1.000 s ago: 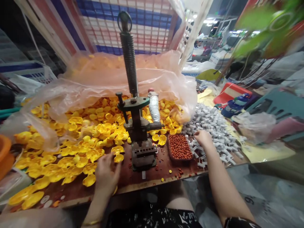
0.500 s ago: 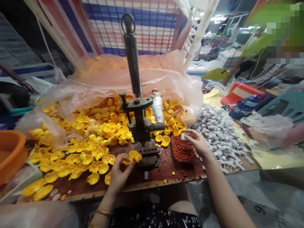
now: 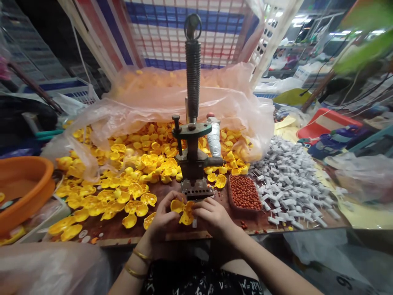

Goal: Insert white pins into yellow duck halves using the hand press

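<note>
Both my hands meet at the front of the wooden board (image 3: 113, 230), just below the small hand press (image 3: 193, 164). My left hand (image 3: 164, 223) pinches a yellow plastic shell (image 3: 183, 208) from the left. My right hand (image 3: 213, 216) closes on the same shell from the right, with a small grey part (image 3: 194, 223) showing under its fingers. The press stands upright with a tall spring (image 3: 193, 78) and a taped handle (image 3: 214, 139).
A heap of yellow shells (image 3: 129, 172) spills from a clear plastic bag (image 3: 172, 98) on the left. A tray of red-brown beads (image 3: 245, 193) sits right of the press, beside a pile of grey clips (image 3: 291, 180). An orange basin (image 3: 21, 190) is at far left.
My left hand picked a yellow shell from the pile and carried it to the press. My right hand took a grey part from the clip pile and joined the left hand.
</note>
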Demonstrator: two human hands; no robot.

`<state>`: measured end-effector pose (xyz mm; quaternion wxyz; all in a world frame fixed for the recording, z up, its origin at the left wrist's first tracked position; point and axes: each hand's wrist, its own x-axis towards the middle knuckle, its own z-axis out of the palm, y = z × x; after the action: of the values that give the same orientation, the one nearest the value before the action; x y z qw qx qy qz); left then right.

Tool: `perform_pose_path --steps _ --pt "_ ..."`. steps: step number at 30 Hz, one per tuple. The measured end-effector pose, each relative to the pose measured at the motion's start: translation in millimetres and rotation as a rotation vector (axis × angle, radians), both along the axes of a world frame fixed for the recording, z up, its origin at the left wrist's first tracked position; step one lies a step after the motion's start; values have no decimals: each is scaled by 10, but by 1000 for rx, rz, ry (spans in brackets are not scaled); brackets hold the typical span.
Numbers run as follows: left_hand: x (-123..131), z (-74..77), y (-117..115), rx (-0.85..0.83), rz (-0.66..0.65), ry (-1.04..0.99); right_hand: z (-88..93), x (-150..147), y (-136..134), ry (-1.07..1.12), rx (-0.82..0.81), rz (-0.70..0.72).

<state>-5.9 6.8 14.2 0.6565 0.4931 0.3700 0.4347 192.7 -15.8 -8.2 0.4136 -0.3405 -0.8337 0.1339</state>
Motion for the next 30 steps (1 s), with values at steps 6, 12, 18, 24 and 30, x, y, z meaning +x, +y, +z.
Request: perform_pose_path --steps 6,12,18,24,30 --pt "24 82 49 -111 -34 -150 -7 -37 -34 -86 32 -72" --pt "133 61 -71 -273 106 -249 -3 -116 -14 -3 -187 -6" --pt "141 -210 -135 -37 205 144 91 264 131 77 -251 -180" --pt "43 -336 -4 -236 391 37 -54 1039 512 -469 -480 -821" --pt "121 -255 28 -307 426 -13 -116 1210 598 -509 -550 -820"
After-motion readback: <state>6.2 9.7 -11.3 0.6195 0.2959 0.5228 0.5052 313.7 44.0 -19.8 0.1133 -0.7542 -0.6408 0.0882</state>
